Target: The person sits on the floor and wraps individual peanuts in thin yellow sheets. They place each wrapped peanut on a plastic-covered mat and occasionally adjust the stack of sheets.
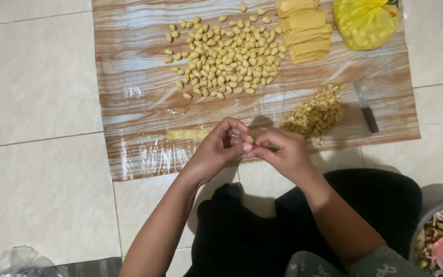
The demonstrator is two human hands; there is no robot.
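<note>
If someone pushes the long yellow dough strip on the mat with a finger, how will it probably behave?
The dough strip looks soft and thin, so it would probably bend or dent rather than slide stiffly. It lies flat on the glossy plastic-covered mat, so it may stick slightly. Lifted by one end, it would likely droop or tear, like the small cut pieces nearby.

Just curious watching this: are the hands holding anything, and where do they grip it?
Both the left hand and right hand pinch a small dough piece between fingertips, mostly hidden.
</note>
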